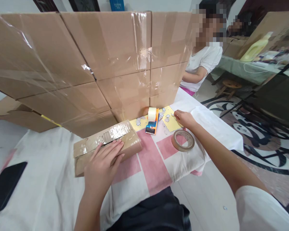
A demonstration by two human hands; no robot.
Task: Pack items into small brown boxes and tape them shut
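My left hand (106,157) lies flat on top of a small cardboard box (132,139), its fingers stretched out over the flap beside a shiny strip of clear tape. Over the table's right part is my right hand (185,118), with its fingers curled together; whatever they may hold is hidden. Just below that hand, a roll of brown packing tape (175,143) rests on the cloth. Between the box and my right hand stands a small orange and blue tape dispenser (151,124) with a pale roll in it.
Large taped cardboard boxes (125,48) form a wall along the far side of the cloth-covered table (156,179). A dark phone-like slab (7,186) lies at the left. Behind the boxes, a person in a white shirt (204,61) is at the right.
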